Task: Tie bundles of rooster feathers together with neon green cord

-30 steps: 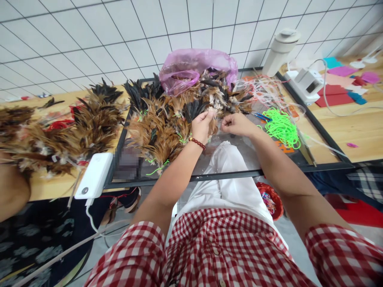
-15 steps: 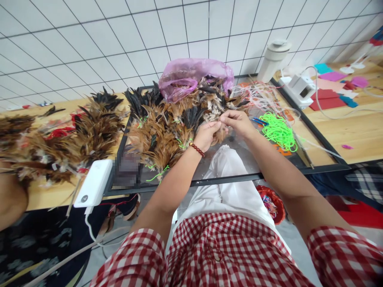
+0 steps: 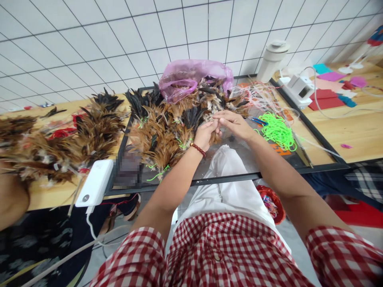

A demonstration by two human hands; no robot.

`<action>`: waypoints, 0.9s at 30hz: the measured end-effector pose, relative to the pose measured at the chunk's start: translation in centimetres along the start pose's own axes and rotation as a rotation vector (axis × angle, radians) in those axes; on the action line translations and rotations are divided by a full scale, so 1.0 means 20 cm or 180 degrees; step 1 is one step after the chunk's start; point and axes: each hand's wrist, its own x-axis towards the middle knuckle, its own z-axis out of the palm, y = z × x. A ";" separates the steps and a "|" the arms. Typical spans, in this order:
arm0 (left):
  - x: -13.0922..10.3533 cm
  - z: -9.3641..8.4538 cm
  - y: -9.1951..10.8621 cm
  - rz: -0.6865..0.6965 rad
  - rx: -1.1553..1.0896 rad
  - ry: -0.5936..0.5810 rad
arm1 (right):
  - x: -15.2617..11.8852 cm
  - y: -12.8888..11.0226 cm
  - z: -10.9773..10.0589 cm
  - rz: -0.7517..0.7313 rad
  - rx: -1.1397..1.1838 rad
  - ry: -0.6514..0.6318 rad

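Feathers (image 3: pixel 158 131), brown and black, lie heaped across the left half of a black frame (image 3: pixel 326 168) with a clear pane, and short green strands (image 3: pixel 160 174) show at some of the quill ends. The grouping into tufts, butts mostly toward the frame's near edge, seems meant to keep the stems within reach.

Over the middle of the frame, at the right fringe of that heap, the left hand (image 3: pixel 207 135) and right hand (image 3: pixel 235 123) meet. The left fingers are drawn in narrow; the right ones lie nearly straight over them, fingertips touching. Such a close, two-handed hold suggests something small and fine, but whether a quill or a strand sits between them I cannot tell.

At the frame's far edge a pink plastic bag (image 3: pixel 194 68) slumps over more feathers, its mouth toward the hands, perhaps so that its contents are easy to draw from. On the frame's right half sit a loose tangle of bright green cord (image 3: pixel 278 131) and, behind it, pale strips (image 3: pixel 254 95), probably kept there so they stay out of the feathers.

Past the frame's far right corner stands a white bottle (image 3: pixel 273 61). Beyond its left side is another feather pile (image 3: pixel 95 131), near a co-worker's arm (image 3: pixel 12 195).
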 end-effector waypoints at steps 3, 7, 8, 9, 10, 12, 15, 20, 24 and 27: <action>0.02 -0.01 0.02 0.0121 -0.0215 0.0233 | 0.00 0.04 -0.07 0.0043 -0.0474 -0.0113; 0.04 -0.02 0.06 0.0311 -0.0469 0.0512 | 0.00 0.10 -0.16 0.0227 -0.0962 -0.0848; 0.04 -0.03 0.07 0.0326 -0.0494 0.0564 | 0.00 0.11 -0.17 0.0250 -0.1055 -0.1009; 0.04 -0.03 0.08 0.0326 -0.0518 0.0601 | 0.00 0.12 -0.18 0.0283 -0.1184 -0.1132; 0.04 -0.03 0.08 0.0319 -0.0546 0.0621 | 0.00 0.12 -0.18 0.0328 -0.1343 -0.1236; 0.04 -0.02 0.09 0.0284 -0.0594 0.0612 | 0.00 0.12 -0.18 0.0437 -0.1699 -0.1395; 0.03 -0.02 0.09 0.0187 -0.0611 0.0571 | 0.00 0.11 -0.15 0.0557 -0.2122 -0.1340; 0.04 -0.04 0.06 -0.0087 -0.0538 0.0385 | 0.01 0.04 -0.06 0.0378 -0.1712 0.0179; 0.04 -0.05 0.04 -0.0398 -0.0453 0.0122 | 0.01 0.01 -0.04 0.0272 -0.1478 0.0676; 0.05 -0.05 0.04 -0.0224 -0.0475 0.0219 | 0.00 0.05 -0.10 0.0685 -0.2070 0.0165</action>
